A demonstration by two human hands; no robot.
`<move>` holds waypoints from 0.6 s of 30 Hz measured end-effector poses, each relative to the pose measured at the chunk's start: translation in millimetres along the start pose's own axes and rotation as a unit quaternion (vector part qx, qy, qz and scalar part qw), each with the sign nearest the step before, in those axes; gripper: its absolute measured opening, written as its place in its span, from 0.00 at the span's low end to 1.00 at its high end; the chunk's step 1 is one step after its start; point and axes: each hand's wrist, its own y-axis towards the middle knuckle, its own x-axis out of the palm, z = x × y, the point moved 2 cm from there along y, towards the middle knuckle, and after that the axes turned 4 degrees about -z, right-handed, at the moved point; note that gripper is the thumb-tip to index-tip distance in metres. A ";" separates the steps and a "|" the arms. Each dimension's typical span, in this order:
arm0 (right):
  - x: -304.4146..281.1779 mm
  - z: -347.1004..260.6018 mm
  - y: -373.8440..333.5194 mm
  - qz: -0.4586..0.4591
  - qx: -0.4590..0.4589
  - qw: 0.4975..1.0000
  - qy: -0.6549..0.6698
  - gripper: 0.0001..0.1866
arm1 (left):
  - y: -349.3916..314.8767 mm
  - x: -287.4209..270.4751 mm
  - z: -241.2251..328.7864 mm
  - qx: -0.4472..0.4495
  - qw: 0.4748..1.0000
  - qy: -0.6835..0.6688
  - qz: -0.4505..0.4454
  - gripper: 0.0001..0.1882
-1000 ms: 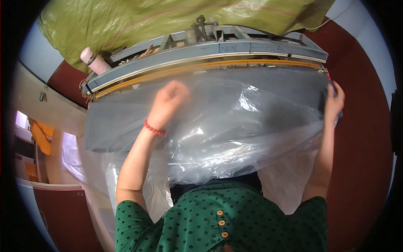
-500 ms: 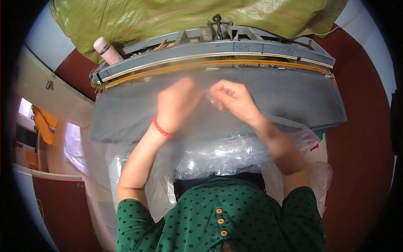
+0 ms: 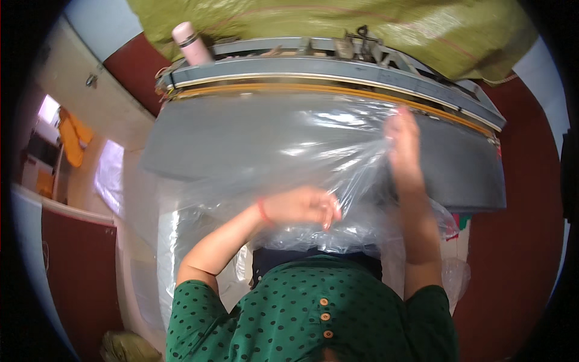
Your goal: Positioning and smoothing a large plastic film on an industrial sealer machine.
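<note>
Clear plastic film (image 3: 319, 151) spreads over the dark grey padded surface of the bench (image 3: 211, 130). Creases in it fan out from my right hand (image 3: 403, 137), which is closed on a gathered part of the film near the bench's far edge. My left hand (image 3: 304, 206), with a red bracelet (image 3: 263, 212) at the wrist, hovers low over the film close to my waist. Its fingers are bent and smeared by motion, so whether they grip film is unclear. More crumpled film (image 3: 338, 238) lies bunched against my front.
A grey metal frame (image 3: 271, 67) with an orange strip (image 3: 259, 88) runs along the bench's far side. A pink bottle (image 3: 193, 45) stands at its left end, a metal clamp (image 3: 363, 45) toward the right. Green-yellow woven sheeting (image 3: 301, 18) hangs behind. A cabinet door (image 3: 90, 90) stands left.
My hands were close together over the bench's middle. The right has moved right, drawing the film into taut creases; the left has dropped toward my waist. The view has shifted.
</note>
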 end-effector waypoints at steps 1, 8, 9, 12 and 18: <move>-5.8 -19.2 -6.0 0.076 -0.019 0.990 -0.115 0.08 | -14.6 5.7 4.2 -0.035 0.998 -0.047 -0.014 0.09; -248.8 -107.5 -17.1 0.270 -0.165 0.788 -0.529 0.15 | -183.3 -33.3 9.8 -0.160 0.940 -0.133 0.269 0.13; -268.2 -119.6 -26.3 0.274 -0.168 0.760 -0.565 0.16 | -206.4 -40.1 24.6 -0.220 0.918 -0.058 0.324 0.12; -311.3 -154.7 -48.4 0.310 -0.139 0.700 -0.628 0.20 | -268.7 -73.7 78.6 -0.242 0.881 0.097 0.395 0.13; -352.2 -165.8 -46.9 0.333 -0.103 0.656 -0.669 0.25 | -304.8 -139.4 188.2 -0.167 0.605 0.441 0.641 0.03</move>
